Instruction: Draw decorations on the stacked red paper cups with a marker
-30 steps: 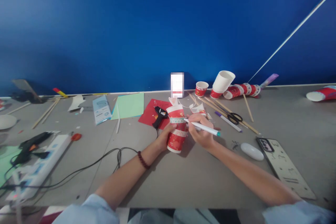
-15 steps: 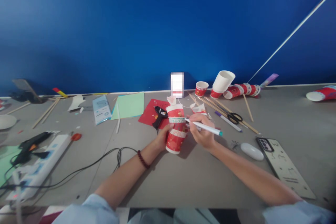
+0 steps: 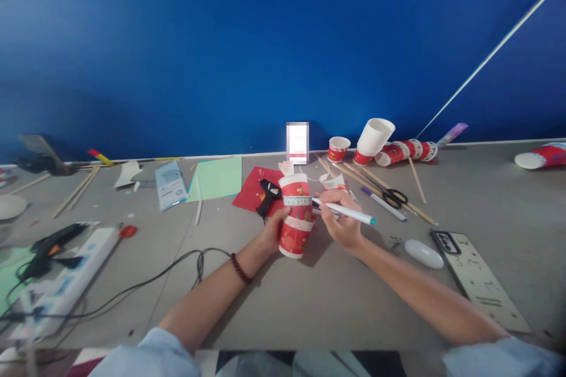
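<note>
My left hand [image 3: 270, 234] is wrapped round a red paper cup stack [image 3: 295, 215], held slightly tilted above the grey table [image 3: 309, 300]. My right hand [image 3: 339, 219] pinches a white marker with a teal end [image 3: 349, 212], its tip touching the cup's side near the patterned band. A black glue gun [image 3: 267, 194] lies on red paper [image 3: 253, 187] just behind the cup.
Scissors [image 3: 395, 196], wooden sticks and a purple pen [image 3: 382, 204] lie right of my hands. More red cups [image 3: 400, 152] line the back wall. A phone [image 3: 480, 280] and white oval object [image 3: 423, 254] sit at right. A power strip [image 3: 71, 278] with cables is at left.
The cup has shifted slightly left and up in my left hand. The marker has tilted a little flatter, its tip staying on the cup.
</note>
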Available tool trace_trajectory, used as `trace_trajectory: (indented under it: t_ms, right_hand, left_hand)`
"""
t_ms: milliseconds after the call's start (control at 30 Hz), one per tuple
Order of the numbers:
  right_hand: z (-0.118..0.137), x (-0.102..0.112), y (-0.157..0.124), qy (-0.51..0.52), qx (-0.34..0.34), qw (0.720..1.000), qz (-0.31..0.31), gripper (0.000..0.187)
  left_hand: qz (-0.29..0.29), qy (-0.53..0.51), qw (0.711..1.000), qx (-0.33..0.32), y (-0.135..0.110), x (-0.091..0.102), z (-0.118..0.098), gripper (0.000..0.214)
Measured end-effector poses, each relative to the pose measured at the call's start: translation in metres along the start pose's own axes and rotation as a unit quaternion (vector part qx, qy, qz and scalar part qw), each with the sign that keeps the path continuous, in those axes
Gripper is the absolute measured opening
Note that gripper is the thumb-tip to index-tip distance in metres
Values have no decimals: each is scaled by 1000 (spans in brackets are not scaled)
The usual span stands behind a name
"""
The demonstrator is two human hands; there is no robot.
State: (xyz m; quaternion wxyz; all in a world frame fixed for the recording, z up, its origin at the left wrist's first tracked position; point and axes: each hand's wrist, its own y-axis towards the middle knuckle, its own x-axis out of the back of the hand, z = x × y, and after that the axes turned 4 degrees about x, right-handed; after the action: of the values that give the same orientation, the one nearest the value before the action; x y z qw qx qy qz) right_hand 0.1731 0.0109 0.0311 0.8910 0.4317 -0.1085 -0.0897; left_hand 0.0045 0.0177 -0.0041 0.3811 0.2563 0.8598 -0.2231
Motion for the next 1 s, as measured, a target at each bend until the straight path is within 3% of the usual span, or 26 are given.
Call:
trace_trajectory:
  t_ms: [367,633,1000]
  right_hand:
    - [2,3,0,73,-25,997,4,4]
    - [8,1,2,-33,-20,999,22,5]
    - [7,1,1,-51,-15,998,43,5]
  left_hand:
    - [13,-34,999,-8,2,-12,-4,48]
    - [-22,2,1000,0,1,-5,4,42]
    - [-34,24,999,-4,-1,-12,3,49]
